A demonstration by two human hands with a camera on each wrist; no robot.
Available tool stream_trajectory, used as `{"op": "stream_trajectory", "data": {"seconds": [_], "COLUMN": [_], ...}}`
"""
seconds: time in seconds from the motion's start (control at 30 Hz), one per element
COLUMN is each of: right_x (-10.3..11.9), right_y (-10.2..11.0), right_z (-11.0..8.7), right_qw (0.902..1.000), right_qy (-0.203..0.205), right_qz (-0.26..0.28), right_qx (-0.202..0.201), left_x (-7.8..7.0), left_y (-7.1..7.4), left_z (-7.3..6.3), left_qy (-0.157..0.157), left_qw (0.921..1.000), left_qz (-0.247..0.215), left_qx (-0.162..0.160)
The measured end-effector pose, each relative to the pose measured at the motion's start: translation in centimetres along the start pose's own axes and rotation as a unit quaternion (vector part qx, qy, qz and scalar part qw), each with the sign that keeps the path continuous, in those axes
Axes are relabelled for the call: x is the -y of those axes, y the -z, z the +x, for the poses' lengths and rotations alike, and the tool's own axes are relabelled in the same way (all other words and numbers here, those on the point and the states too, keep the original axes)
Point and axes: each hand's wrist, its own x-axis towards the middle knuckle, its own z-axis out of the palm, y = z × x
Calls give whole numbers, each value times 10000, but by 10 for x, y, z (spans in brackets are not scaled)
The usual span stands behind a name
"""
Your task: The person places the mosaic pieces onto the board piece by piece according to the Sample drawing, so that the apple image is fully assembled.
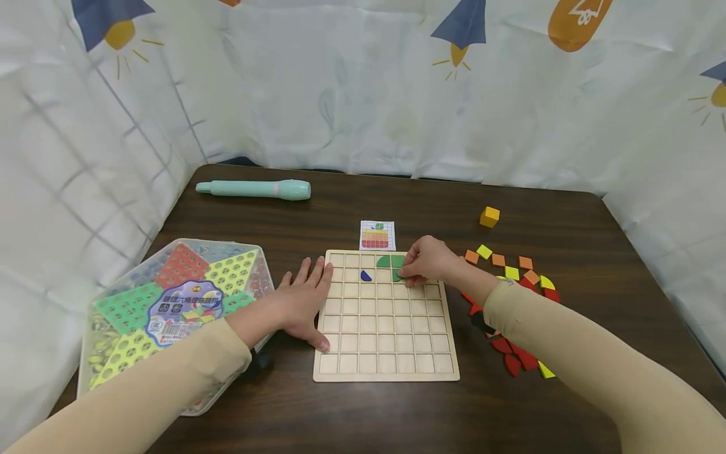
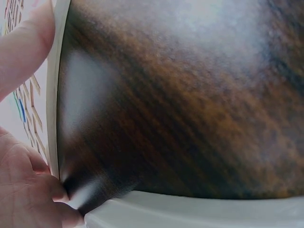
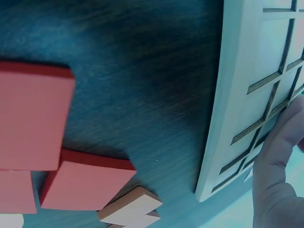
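A square wooden grid board (image 1: 368, 343) lies on the dark table. My left hand (image 1: 303, 306) rests with spread fingers along the board's left edge, thumb lower down on the rim; the left wrist view shows its thumb (image 2: 23, 50) against that rim. At the board's upper right, my right hand (image 1: 428, 260) pinches a green piece (image 1: 396, 275) over a cell with its fingertips. More green pieces (image 1: 384, 261) sit in the top row beside it, and a small blue piece (image 1: 365, 276) lies in the second row. Right fingers (image 3: 278, 147) partly cover the cells.
A pattern card (image 1: 377, 236) lies behind the board. Loose red, orange and yellow pieces (image 1: 525, 359) spread under and beside the right forearm. A clear box (image 1: 181, 309) stands left, a mint microphone-shaped object (image 1: 255, 189) back left, a yellow cube (image 1: 489, 217) back right.
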Motion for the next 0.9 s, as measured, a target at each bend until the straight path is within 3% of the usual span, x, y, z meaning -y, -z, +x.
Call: {"op": "stream_trajectory", "data": {"seconds": [0.13,0.33,0.67,0.77,0.9], "right_x": [-4,-14,-17,-21,-40], "right_y": [1,3,2,11,36], "right_z": [-2,-2,-5,-12,-32], "right_qw": [9981,9877,9852,9864,9783], "right_qy": [168,491,617,679,1186], "right_qz": [-502,-1304,-1376,-1199,-1218], "right_qx": [-326,-711,-810,-893,-1184], "left_x": [-1,0,-2,-2,-2], "left_y": [0,0,-1,0,2], "left_z": [0,1,3,1,-1], "left_qy": [6,16,13,43,39], "left_qw": [10000,10000,10000,9999,10000], "left_qz": [19,43,45,14,6], "left_qx": [-3,2,70,94,86]}}
